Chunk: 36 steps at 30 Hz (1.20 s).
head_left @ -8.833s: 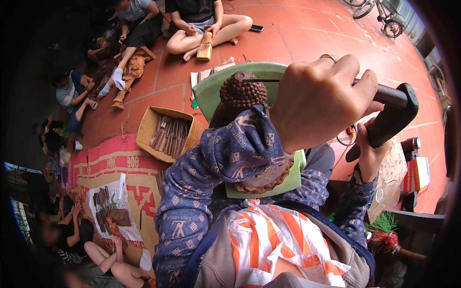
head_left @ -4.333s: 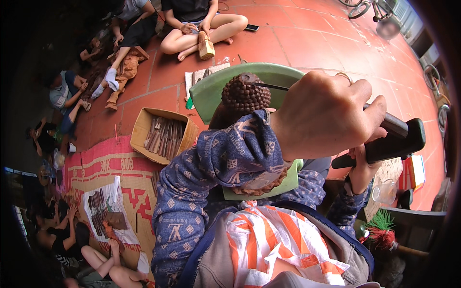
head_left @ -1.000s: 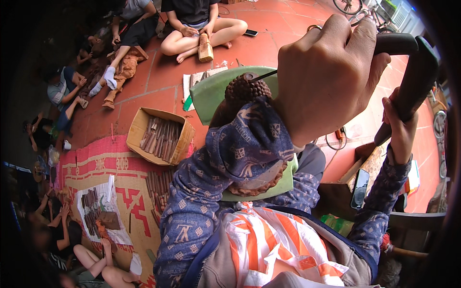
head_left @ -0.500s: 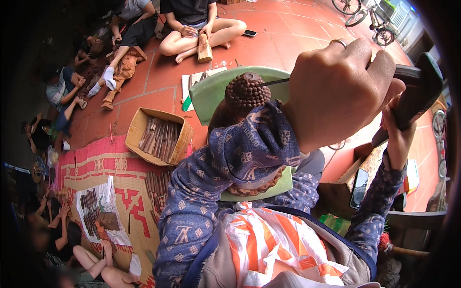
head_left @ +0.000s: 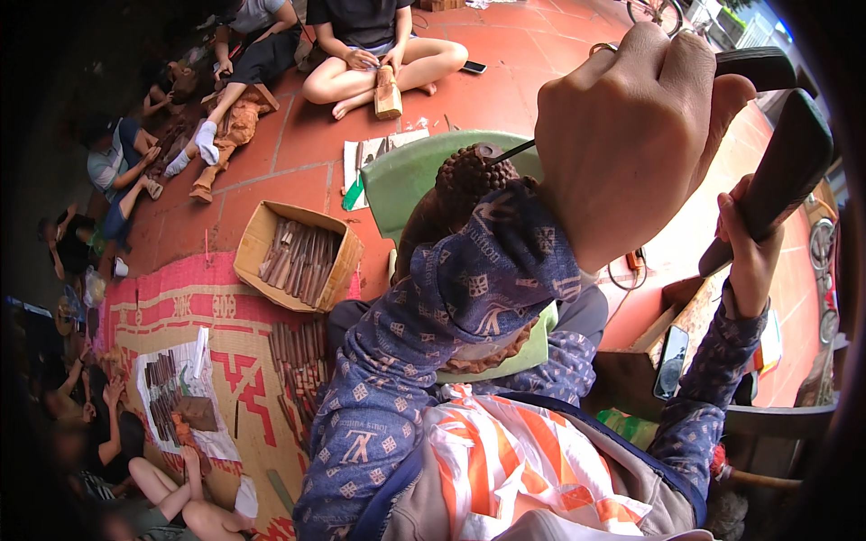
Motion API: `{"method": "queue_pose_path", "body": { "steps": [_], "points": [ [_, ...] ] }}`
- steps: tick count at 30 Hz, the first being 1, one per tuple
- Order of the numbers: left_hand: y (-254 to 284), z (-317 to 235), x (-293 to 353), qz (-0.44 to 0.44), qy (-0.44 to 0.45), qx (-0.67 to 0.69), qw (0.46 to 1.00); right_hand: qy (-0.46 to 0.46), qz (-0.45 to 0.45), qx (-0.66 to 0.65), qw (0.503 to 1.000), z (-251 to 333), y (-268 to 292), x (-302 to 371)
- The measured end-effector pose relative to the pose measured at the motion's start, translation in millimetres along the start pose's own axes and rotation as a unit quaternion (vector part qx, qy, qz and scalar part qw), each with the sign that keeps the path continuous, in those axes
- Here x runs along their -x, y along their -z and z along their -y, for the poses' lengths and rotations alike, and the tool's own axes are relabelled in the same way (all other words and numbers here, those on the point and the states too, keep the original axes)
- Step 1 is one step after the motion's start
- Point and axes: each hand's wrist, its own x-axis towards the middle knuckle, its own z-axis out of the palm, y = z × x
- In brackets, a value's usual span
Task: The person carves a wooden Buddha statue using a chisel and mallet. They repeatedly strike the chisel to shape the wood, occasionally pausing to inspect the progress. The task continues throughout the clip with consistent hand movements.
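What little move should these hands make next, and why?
Probably a light tap of the mallet on the chisel: the left hand grips the chisel with its tip at the carving's knobbed top, and the right hand holds the mallet near the chisel's handle end.

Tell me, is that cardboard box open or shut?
Open. No lid covers the cardboard box, so the bundle of long brown tools lying inside shows plainly from above.
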Motion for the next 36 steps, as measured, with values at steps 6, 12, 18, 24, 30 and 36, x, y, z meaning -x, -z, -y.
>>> {"method": "queue_pose_path", "body": {
  "steps": [6,12,18,24,30,36],
  "points": [
    [25.8,26.9,-21.3,0.194,-0.015,0.062,0.979,0.006,0.022,0.02,1.0,26.0,1.6,-26.5],
    [10.8,5.9,14.3,0.179,-0.052,0.025,0.982,-0.006,-0.015,0.06,0.998,16.9,6.8,-18.1],
    [29.6,16.3,32.0,0.369,-0.146,-0.05,0.916,-0.04,-0.042,-0.053,0.997,-11.6,10.6,21.7],
    [32.7,-7.8,26.0,0.328,-0.167,0.079,0.926,0.044,-0.113,-0.101,0.988,-33.0,-9.2,50.0],
    [46.3,-8.8,32.8,0.315,-0.184,0.176,0.914,0.081,-0.203,-0.149,0.964,-39.0,-46.3,84.4],
    [48.8,-2.1,31.6,0.289,-0.176,0.18,0.924,0.041,-0.188,-0.162,0.968,-38.0,-56.9,111.6]
  ]
}}
